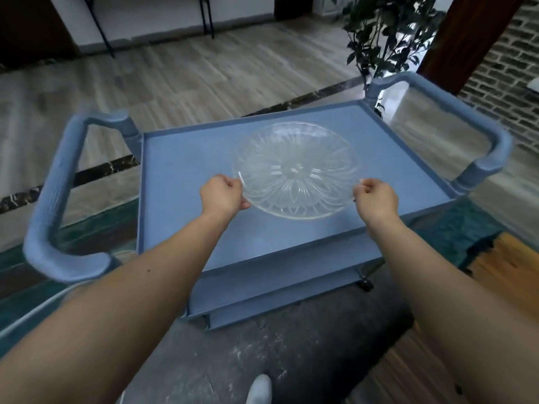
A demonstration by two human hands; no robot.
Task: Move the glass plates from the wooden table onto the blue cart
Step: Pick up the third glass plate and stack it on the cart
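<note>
Head view, left to right: a blue cart [180,170] with looped handles at nine and three o'clock fills the middle, a potted plant [385,33] stands at one o'clock, and a wooden table [507,275] edge shows at four o'clock. Over the cart's top tray, otherwise bare, the left hand [223,196] and right hand [376,199] pinch opposite rims of a clear patterned glass plate [296,169]; whether it touches the tray is unclear.

My left hand [223,195] and right hand [376,198] grip opposite rims of the glass plate [296,170] over the blue cart [186,170] top shelf.
</note>
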